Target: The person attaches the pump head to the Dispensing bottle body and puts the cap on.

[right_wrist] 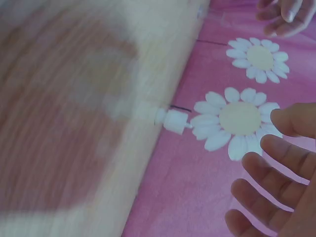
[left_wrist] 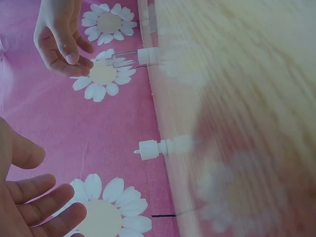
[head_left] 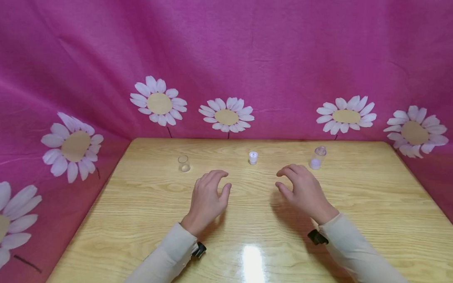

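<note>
My left hand (head_left: 208, 199) hovers over the table with loosely bent fingers, holding nothing. Facing it, my right hand (head_left: 306, 192) is also in the air, its fingers bent and nothing in its grasp. Beyond the gap between them stands a small white pump-like top (head_left: 253, 158); in the left wrist view this white piece (left_wrist: 149, 149) shows a narrow tip. A short clear cap or cup (head_left: 184, 163) is on the table past my left hand. Just beyond my right fingers stands a clear bottle (head_left: 319, 155) with a white lower part. Neither hand touches these things.
The wood-grained table (head_left: 145, 213) reflects a bright patch of light near its front. A pink cloth (head_left: 282, 56) printed with large white daisies hangs behind it and along both sides. Each wrist wears a small black device.
</note>
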Motion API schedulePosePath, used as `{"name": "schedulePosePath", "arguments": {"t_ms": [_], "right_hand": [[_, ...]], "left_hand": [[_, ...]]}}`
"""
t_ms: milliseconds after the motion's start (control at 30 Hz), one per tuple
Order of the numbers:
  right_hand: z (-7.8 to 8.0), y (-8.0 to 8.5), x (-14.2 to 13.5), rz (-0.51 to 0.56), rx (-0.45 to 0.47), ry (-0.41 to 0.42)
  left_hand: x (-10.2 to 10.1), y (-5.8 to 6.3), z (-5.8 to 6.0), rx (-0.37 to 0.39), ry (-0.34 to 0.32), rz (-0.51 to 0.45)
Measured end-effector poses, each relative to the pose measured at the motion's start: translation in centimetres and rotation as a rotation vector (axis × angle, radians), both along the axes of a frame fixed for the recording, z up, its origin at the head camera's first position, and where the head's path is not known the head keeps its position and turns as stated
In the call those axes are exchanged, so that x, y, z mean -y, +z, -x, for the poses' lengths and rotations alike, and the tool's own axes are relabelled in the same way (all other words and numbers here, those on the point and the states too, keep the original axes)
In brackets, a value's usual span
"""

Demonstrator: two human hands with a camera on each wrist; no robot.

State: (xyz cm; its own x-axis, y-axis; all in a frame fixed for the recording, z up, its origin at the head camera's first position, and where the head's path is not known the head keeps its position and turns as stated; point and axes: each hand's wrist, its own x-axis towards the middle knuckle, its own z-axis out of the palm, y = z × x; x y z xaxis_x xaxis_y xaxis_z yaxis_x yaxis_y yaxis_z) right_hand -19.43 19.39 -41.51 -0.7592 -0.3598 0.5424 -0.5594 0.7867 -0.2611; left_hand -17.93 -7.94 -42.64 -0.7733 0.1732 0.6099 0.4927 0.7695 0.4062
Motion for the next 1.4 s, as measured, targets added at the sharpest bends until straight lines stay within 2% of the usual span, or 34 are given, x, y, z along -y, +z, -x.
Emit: {"name": "schedulePosePath", "arguments": {"t_ms": [200, 833, 1400], "right_hand": [[0.4, 0.5, -1.0, 0.039, -0.009, -0.020], [1.7, 1.2, -4.9, 0.085, 0.086, -0.121], [2.2, 0.5, -6.8, 0.097, 0.178, -0.174]], "left_hand": [[0.1, 0.1, 0.0, 0.005, -0.003, -0.003], [0.5, 0.0, -0.1, 0.048, -0.008, 0.002], [0.6, -0.1, -0.3, 0.051, -0.030, -0.019]]}}
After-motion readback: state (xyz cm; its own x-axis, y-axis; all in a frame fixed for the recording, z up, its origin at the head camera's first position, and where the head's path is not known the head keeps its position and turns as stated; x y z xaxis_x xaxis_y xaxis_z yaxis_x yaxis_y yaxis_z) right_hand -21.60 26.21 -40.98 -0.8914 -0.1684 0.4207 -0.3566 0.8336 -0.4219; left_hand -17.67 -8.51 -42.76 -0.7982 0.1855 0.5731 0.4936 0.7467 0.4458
